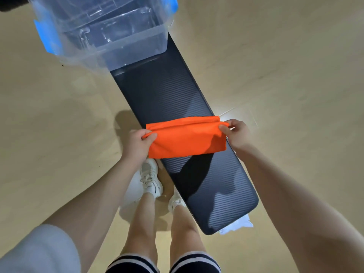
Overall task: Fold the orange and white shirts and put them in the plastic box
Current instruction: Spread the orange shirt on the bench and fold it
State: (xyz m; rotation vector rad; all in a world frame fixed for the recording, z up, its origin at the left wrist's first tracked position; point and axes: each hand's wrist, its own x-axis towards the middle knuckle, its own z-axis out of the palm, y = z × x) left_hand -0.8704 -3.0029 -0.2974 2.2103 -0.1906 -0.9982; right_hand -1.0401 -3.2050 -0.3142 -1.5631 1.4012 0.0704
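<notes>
The orange shirt (pixel 185 137) lies folded into a compact rectangle across a long dark ribbed bench (pixel 163 91). My left hand (pixel 137 142) pinches its left end, and my right hand (pixel 236 133) pinches its upper right corner. The clear plastic box (pixel 102 26) with blue latches stands on the far end of the bench, open and with nothing in it. A white cloth (pixel 238 225), partly hidden, shows on the floor beyond the bench's near end; it may be the white shirt.
Tan floor surrounds the bench on all sides. My legs and white shoes (pixel 151 178) stand just left of the bench's near half. More white cloth (pixel 132 196) lies on the floor by my shoes.
</notes>
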